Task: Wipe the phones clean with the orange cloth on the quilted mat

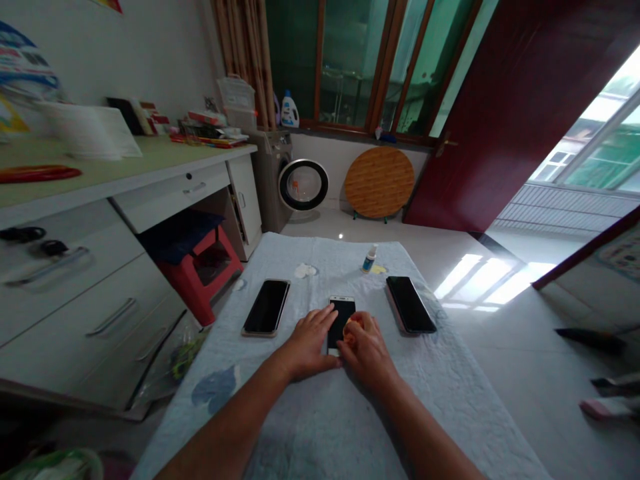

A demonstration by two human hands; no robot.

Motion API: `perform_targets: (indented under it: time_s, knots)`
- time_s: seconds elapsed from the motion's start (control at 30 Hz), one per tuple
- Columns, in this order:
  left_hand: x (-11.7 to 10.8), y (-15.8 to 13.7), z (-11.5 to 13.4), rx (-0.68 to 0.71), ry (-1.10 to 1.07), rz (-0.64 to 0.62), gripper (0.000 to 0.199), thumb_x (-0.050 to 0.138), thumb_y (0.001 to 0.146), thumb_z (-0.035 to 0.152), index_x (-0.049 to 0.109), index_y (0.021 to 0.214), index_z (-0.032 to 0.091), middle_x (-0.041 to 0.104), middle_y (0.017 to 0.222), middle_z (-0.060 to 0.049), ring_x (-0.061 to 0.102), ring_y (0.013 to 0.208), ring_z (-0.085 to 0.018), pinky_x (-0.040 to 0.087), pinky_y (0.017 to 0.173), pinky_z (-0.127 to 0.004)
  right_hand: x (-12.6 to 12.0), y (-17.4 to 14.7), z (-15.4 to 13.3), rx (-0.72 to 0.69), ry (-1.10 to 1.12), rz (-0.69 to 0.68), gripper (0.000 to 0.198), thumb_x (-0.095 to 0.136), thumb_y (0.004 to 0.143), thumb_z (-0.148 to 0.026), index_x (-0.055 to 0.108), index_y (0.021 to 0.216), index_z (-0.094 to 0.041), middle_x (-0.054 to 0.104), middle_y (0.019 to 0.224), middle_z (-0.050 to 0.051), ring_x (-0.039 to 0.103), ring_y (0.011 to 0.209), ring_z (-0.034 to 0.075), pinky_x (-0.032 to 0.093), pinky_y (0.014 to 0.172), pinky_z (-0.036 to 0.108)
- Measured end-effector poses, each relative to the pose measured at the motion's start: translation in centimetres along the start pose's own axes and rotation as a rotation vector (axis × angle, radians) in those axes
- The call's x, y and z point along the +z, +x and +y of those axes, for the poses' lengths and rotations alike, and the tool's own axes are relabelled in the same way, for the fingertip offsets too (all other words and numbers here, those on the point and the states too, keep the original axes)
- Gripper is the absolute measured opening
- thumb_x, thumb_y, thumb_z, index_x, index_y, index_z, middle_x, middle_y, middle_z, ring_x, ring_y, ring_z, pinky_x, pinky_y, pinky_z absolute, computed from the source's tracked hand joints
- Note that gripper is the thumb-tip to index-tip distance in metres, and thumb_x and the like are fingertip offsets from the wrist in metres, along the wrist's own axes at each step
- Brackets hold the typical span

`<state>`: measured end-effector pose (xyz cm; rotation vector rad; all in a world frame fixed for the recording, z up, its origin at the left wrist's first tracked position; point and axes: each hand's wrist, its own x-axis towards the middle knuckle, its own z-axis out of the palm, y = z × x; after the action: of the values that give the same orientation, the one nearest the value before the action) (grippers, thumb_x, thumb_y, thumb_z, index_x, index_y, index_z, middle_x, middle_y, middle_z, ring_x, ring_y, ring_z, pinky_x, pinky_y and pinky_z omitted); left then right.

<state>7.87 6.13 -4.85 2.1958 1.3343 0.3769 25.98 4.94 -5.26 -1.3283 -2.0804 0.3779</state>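
A white-framed smartphone [342, 311] lies face up on the pale blue cloth [320, 427], its dark screen partly covered by my hands. My left hand [311, 341] rests along the phone's left side, fingers stretched out and fingertips on its edge. In my right hand [369, 347] is a bunched orange cloth [351, 331], pressed against the right part of the screen; the fingers are curled round it. Another smartphone [267, 307] lies to the left, screen up. On the right is a third dark phone [411, 305], also face up. Behind them stands a small spray bottle [370, 259].
A desk with drawers [165, 187] runs along the left, with a red stool [210, 267] beneath it. Beyond the table are a washing machine [273, 173] with its round door swung out and a round wooden tabletop [380, 181]. A dark red door [480, 127] is at right.
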Motion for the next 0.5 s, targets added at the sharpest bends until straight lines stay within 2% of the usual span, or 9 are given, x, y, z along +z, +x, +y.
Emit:
perform_targets:
  time_s: [0.1,0.23,0.3,0.4,0.5]
  knots:
    - [-0.2,0.1,-0.2,0.022,-0.014,0.007,0.090,0.073,0.067,0.044,0.034,0.145,0.020,0.027,0.155,-0.013,0.025,0.142,-0.031,0.023,0.114,-0.047,0.0,0.1,0.3,-0.028,0.078,-0.013,0.020,0.047,0.083,-0.008,0.060,0.090,-0.021,0.054,0.100,0.007,0.053,0.093,0.020,0.046,0.085,0.034]
    - [-0.3,-0.1,0.2,0.004,0.027,0.021,0.086,0.073,0.068,0.045,0.038,0.143,0.019,0.030,0.154,-0.013,0.027,0.141,-0.031,0.025,0.114,-0.047,-0.6,0.0,0.5,-0.058,0.190,-0.060,0.035,0.048,0.085,-0.010,0.054,0.117,-0.022,0.055,0.111,0.007,0.055,0.100,0.018,0.046,0.089,0.031]
    - [-0.2,-0.1,0.5,-0.005,0.068,0.033,0.085,0.073,0.068,0.046,0.039,0.141,0.018,0.032,0.153,-0.014,0.030,0.140,-0.031,0.027,0.113,-0.046,-1.0,-0.1,0.4,-0.053,0.187,-0.089,0.030,0.050,0.085,-0.011,0.058,0.112,-0.022,0.055,0.111,0.007,0.056,0.098,0.017,0.047,0.088,0.029]
    - [0.0,-0.3,1.0,-0.017,0.117,0.043,0.083,0.071,0.070,0.048,0.041,0.140,0.018,0.033,0.153,-0.014,0.032,0.139,-0.031,0.029,0.111,-0.045,-1.1,-0.1,0.4,-0.067,0.112,-0.122,0.018,0.052,0.087,-0.014,0.066,0.094,-0.021,0.056,0.099,0.006,0.055,0.093,0.018,0.046,0.084,0.030]
    - [0.0,-0.4,1.3,-0.024,0.142,0.043,0.078,0.070,0.072,0.046,0.041,0.140,0.019,0.033,0.153,-0.014,0.033,0.138,-0.031,0.030,0.110,-0.046,-0.8,-0.1,0.5,-0.060,0.031,-0.111,0.018,0.054,0.087,-0.015,0.069,0.092,-0.022,0.056,0.094,0.006,0.053,0.091,0.019,0.045,0.082,0.032]
